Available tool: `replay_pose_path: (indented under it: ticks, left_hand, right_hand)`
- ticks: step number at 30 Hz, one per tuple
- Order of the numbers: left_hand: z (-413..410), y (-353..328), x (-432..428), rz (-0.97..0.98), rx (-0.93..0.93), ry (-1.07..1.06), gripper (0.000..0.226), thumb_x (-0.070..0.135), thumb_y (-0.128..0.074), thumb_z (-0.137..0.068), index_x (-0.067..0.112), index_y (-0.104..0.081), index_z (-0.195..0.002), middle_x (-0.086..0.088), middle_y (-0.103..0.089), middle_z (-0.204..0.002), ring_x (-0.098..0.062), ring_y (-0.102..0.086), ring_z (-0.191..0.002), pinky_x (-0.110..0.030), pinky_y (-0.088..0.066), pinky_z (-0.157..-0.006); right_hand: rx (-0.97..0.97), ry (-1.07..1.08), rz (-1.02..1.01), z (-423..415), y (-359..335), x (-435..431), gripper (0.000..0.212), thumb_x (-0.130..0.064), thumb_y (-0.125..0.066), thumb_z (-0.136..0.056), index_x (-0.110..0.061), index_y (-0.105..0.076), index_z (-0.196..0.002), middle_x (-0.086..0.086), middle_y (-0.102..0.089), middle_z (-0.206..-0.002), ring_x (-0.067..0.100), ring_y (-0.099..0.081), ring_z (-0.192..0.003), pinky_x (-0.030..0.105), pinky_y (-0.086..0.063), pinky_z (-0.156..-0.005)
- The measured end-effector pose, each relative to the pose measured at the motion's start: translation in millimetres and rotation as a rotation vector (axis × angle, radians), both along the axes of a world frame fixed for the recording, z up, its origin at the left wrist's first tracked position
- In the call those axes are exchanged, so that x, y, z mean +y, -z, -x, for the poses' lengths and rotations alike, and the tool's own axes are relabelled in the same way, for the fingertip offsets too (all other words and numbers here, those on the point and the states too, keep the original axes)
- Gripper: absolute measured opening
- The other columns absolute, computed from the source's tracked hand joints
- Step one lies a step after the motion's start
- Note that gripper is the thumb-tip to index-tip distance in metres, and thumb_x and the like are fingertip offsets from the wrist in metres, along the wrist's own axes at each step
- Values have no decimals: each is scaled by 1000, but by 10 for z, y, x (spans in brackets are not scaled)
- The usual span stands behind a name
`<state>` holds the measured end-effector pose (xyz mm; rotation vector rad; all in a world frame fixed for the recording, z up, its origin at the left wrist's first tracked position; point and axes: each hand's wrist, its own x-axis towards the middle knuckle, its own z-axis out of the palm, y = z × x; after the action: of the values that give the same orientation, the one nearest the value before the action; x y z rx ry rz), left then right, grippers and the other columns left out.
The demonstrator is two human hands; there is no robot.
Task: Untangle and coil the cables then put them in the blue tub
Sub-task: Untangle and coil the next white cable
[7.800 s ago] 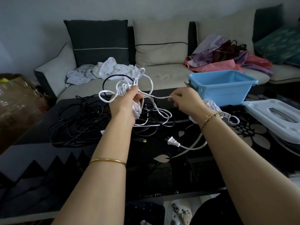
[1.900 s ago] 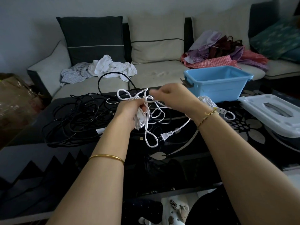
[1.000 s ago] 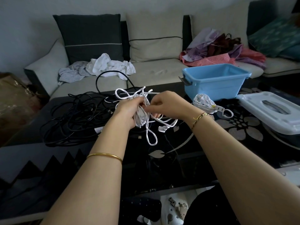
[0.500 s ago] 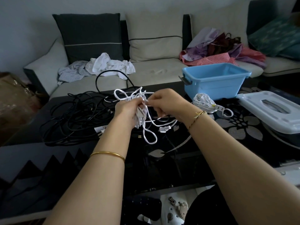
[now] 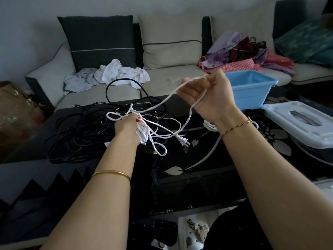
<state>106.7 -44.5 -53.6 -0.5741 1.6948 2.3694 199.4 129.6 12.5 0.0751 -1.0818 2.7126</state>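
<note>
Both hands hold one white cable: left hand grips the tangle above the bench, right hand pinches a raised strand near the tub.

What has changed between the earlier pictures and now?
The right hand, pinching one strand of the thin white power cable, moved up and to the right, away from the left hand, drawing a long loop out of the tangle. The left hand keeps its grip on the rest of the cable. The black cable pile, the blue plastic tub and the white plastic lid stayed in place.
</note>
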Motion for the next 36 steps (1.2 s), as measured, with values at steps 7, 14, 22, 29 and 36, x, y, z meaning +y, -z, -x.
replay_pose_path:
  ticks: [7,14,22,29,36]
  left_hand:
    - [-67,-24,92,-25,71,116,21,5,-54,-87,13,-50,-68,-3,-52,-64,-13,-54,-43,-22,-45,-54]
    - [-180,-78,276,12,152,293,14,3,-54,-92,5,-58,-80,-10,-62,-69,-16,-63,-52,-25,-54,-51]
    - [-258,-110,268,-80,99,335,12,7,-58,-93,3,-60,-82,-10,-65,-65,-16,-64,-47,-26,-53,-44]
    - [-165,-42,138,20,1,110,35,6,-52,-93,11,-43,-60,2,-46,-37,-7,-43,-27,-13,-36,-41]
    - [-217,-86,201,176,28,142,33,11,-58,-90,8,-48,-59,-1,-49,-35,-15,-47,-40,-22,-41,-47]
  right_hand:
    - [-288,124,-1222,96,228,-115,19,-16,-53,-87,-9,-56,-70,3,-58,-56,14,-43,-38,21,-39,-44]
    - [-175,252,-1546,152,297,-384,50,-45,-58,-87,-1,-60,-66,9,-59,-58,18,-46,-50,31,-40,-51]
    - [-212,149,-1359,208,365,-360,27,-7,-61,-87,1,-62,-62,16,-66,-65,18,-60,-53,28,-55,-58]
    - [-105,189,-741,133,129,-198,19,-4,-53,-89,-13,-53,-73,10,-64,-84,20,-62,-84,36,-47,-83]
    - [-40,86,-162,108,53,-329,31,-6,-29,-89,-16,-32,-60,1,-33,-45,12,-27,-35,22,-36,-43]
